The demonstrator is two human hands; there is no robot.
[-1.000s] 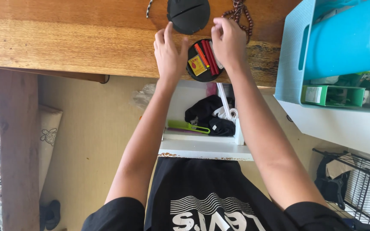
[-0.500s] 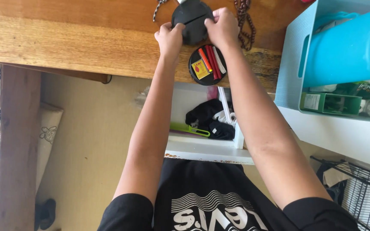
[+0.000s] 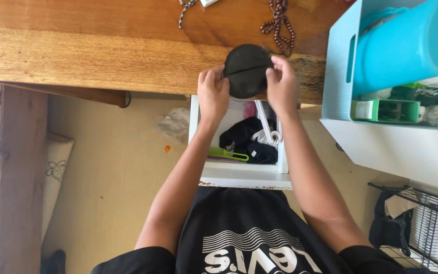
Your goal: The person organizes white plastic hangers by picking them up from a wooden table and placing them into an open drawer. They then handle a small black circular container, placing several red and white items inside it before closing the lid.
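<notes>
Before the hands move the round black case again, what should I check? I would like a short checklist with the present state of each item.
1. Left hand grips the round black case: ok.
2. Right hand grips its other side: ok.
3. Case fully shut: cannot tell, a seam line shows.
4. Bead string on the wooden desk lies apart from the case: ok.
5. White drawer below stands open: not ok.

A round case [image 3: 247, 70] sits at the near edge of the table [image 3: 92, 61], between the left hand [image 3: 214, 94] and the right hand [image 3: 281, 86], which touch its sides. Farther back lie a bead string [image 3: 279, 25] and, to its left, a chain [image 3: 184, 10]. A storage bin [image 3: 338, 76] stands at the right. Below the case, an open drawer [image 3: 244, 175] holds clothing [image 3: 242, 134] and a clip [image 3: 229, 153].
</notes>
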